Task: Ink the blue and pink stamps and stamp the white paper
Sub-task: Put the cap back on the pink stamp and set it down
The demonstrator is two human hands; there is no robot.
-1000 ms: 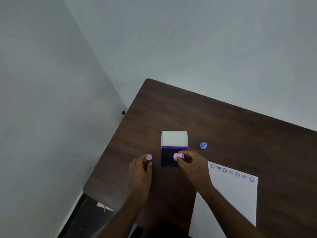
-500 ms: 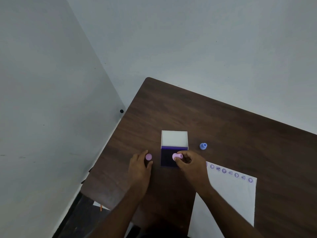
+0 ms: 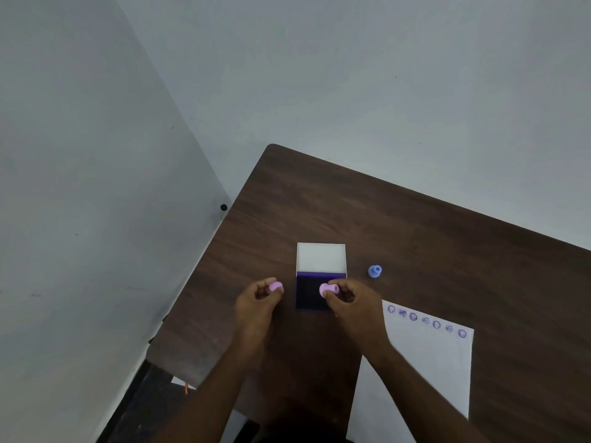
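Observation:
My right hand (image 3: 353, 303) grips the pink stamp (image 3: 328, 289), tilted on its side over the dark purple ink pad (image 3: 309, 294), whose white lid (image 3: 321, 258) stands open behind it. My left hand (image 3: 259, 303) pinches a small pink cap (image 3: 275, 286) just left of the pad. The blue stamp (image 3: 374, 271) stands upright on the table, right of the lid. The white paper (image 3: 425, 372) lies to the right, with a row of several purple prints (image 3: 425, 320) along its top edge.
The dark wooden table (image 3: 415, 238) sits in a corner between two grey walls. Its left edge runs close to my left hand. Below that edge, a bit of white paper with something orange (image 3: 185, 387) shows on the floor.
Both hands have stayed almost in place at the ink pad. The pink stamp in my right hand has shifted only slightly; the view has moved a little.

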